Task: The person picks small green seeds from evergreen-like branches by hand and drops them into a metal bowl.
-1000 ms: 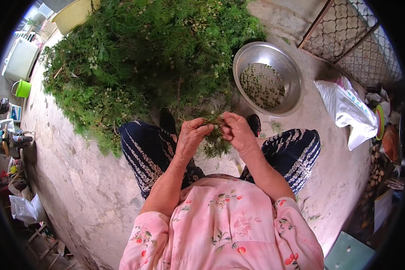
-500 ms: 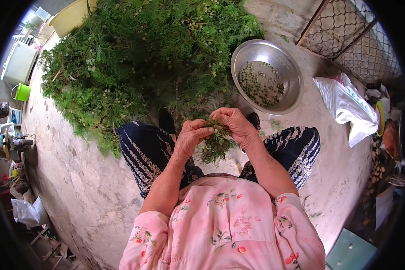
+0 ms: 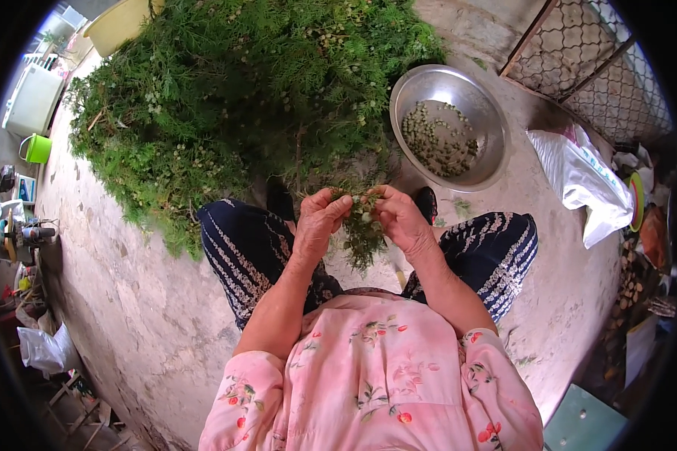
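Between my knees, both hands grip a small green conifer sprig [image 3: 364, 239] with feathery leaves hanging down. My left hand [image 3: 320, 219] is closed on its left side, thumb pressed to the fingers. My right hand [image 3: 403, 218] pinches it from the right, and pale round cones show between the two hands. Beyond them spreads a large heap of cut conifer branches [image 3: 226, 98], dotted with pale green cones. A wide steel basin [image 3: 496, 146] stands at the far right of my hands, with many small green cones [image 3: 438, 139] lying on its bottom.
A white woven sack [image 3: 579, 180] and a metal mesh gate [image 3: 579, 68] are on the right. At the left edge stand a bright green bucket [image 3: 35, 149] and a white box [image 3: 34, 100]. A yellow tub [image 3: 120, 28] sits behind the heap. The concrete floor [image 3: 135, 323] carries scattered green bits.
My hands have moved slightly apart, the right one lower and to the right. The sprig between them has turned, showing pale cones. The view has shifted slightly.
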Demonstrator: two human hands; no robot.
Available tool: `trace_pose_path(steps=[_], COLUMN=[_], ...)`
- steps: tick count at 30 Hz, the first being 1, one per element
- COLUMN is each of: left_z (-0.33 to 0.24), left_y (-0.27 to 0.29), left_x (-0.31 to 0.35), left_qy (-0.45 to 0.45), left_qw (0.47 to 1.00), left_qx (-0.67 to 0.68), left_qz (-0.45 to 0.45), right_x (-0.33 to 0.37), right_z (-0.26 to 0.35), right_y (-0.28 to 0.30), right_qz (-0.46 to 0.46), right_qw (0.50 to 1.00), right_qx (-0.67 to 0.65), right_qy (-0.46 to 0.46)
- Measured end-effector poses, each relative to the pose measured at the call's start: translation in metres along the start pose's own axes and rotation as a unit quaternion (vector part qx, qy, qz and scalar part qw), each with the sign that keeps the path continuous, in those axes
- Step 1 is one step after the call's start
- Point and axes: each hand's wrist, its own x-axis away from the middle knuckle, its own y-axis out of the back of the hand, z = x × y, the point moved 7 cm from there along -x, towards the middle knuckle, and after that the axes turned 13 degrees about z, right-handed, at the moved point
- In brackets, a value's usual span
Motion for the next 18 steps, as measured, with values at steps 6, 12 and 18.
trace_pose_path(steps=[6, 12, 18], left_z=[-0.006, 0.003, 0.005], left_y=[-0.005, 0.0, -0.006], left_x=[0.003, -0.001, 0.001], left_qy=[-0.001, -0.007, 0.035], left_qw=[0.999, 0.997, 0.997], left_qx=[-0.031, -0.072, -0.067], left_qz=[-0.004, 0.009, -0.006], right_x=[-0.001, -0.003, -0.005], right_z=[0.003, -0.001, -0.007], right_y=[-0.037, -0.026, -0.017], right_qz=[0.08, 0.016, 0.026], right_qw=[0.995, 0.995, 0.999], right_qx=[0.061, 0.088, 0.016], right_qy=[-0.016, -0.032, -0.035])
